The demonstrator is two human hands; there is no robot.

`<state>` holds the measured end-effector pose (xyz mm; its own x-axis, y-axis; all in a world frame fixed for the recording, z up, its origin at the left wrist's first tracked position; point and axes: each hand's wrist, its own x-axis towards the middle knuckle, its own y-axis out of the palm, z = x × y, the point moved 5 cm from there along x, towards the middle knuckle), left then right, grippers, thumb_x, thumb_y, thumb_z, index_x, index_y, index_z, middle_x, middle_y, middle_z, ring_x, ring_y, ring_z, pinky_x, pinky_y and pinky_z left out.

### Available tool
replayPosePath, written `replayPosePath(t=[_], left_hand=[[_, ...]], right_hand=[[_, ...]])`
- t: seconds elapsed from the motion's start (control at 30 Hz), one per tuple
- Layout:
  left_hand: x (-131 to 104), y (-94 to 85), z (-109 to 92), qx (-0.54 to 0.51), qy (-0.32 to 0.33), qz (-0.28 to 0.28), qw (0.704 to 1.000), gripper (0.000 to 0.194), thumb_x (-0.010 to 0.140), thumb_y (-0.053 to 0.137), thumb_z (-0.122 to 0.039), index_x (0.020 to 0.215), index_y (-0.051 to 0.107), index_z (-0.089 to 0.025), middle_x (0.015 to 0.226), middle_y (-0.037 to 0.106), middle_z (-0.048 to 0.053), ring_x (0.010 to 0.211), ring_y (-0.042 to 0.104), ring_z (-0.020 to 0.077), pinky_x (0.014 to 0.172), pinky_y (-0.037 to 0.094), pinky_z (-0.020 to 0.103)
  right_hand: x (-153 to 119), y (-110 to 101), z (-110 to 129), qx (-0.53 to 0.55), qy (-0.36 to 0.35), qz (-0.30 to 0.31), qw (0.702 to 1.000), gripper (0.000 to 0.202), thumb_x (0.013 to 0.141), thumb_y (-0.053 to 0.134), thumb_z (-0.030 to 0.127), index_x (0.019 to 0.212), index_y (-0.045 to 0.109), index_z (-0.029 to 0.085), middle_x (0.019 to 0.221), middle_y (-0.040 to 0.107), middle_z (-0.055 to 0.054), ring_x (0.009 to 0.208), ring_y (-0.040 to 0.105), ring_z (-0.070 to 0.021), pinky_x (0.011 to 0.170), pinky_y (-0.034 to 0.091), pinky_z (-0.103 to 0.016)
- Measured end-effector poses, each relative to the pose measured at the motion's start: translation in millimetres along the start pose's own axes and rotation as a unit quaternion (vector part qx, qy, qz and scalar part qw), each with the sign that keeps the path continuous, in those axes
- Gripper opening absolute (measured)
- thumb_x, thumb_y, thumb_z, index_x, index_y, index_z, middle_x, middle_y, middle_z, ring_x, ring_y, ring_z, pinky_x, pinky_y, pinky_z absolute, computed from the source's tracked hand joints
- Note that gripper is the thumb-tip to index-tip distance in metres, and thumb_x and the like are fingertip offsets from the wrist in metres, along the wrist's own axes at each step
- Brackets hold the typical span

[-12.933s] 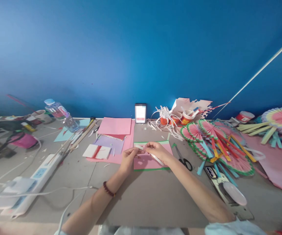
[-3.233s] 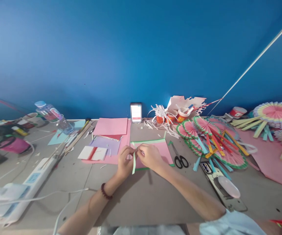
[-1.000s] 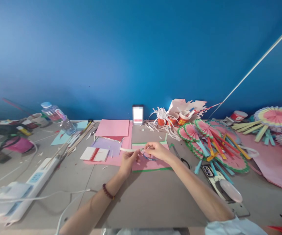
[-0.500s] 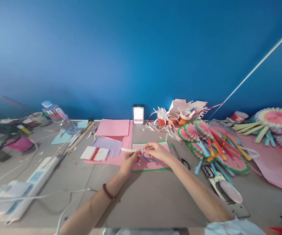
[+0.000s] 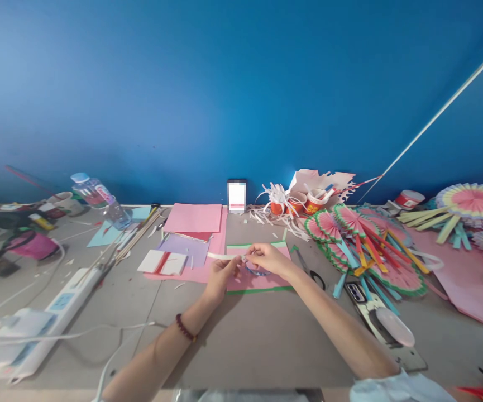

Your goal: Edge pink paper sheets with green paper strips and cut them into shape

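Observation:
Both hands meet over a pink sheet with green edges (image 5: 253, 283) at the middle of the table. My left hand (image 5: 223, 274) pinches a narrow white strip (image 5: 219, 256), whose free end points left. Fingertips of my right hand (image 5: 266, 258) are closed at the strip's right end, touching or almost touching the left fingertips. Under the right hand lies a small blue ring-like object (image 5: 258, 272), partly covered. Green-handled or dark scissors (image 5: 317, 280) rest just right of the sheet.
Pink paper (image 5: 194, 218), purple paper and a white card (image 5: 162, 263) lie left. A power strip (image 5: 57, 312), cables and a tilted bottle (image 5: 94, 191) are farther left. Folded paper fans (image 5: 354, 223), red cups (image 5: 314, 202) and a phone (image 5: 400, 352) occupy the right. A screen (image 5: 237, 196) stands behind.

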<state>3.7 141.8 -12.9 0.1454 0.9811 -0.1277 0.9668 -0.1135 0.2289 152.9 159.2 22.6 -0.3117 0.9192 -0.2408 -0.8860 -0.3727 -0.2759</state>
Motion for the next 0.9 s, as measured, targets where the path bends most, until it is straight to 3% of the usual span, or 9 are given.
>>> replayPosePath(t=[0.9], left_hand=[[-3.4,2.1,-7.0,0.023,0.006,0.008,1.0,0.034,0.073,0.067,-0.047,0.066,0.071,-0.013,0.05,0.059,0.001,0.046,0.05,0.0102,0.052,0.04,0.022]], right_hand=[[-6.9,-1.3,8.8,-0.027,0.0,-0.002,1.0,0.017,0.075,0.062,0.035,0.078,0.058,0.018,0.063,0.06,0.002,0.051,0.049,-0.0084,0.044,0.034,-0.017]])
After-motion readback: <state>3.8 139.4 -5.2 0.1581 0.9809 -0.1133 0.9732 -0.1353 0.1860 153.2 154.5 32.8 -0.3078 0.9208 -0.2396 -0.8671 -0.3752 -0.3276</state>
